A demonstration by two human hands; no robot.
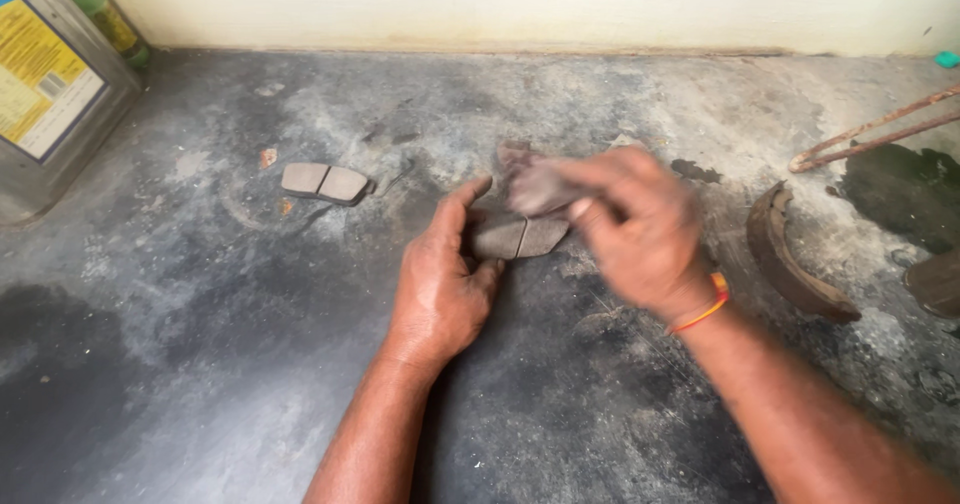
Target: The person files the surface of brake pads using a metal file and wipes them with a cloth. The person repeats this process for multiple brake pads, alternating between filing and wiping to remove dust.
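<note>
My left hand holds a grey brake pad flat against the dark floor, thumb raised along its left end. My right hand, blurred with motion, grips a small brownish piece of abrasive paper or cloth pressed on the top of that pad. An orange thread band circles my right wrist. A second brake pad lies alone on the floor to the left, apart from both hands.
A curved rusty brake shoe lies to the right. A metal tin with a yellow label and a green bottle stand at the far left. Rusty bent rods lie by the pale wall.
</note>
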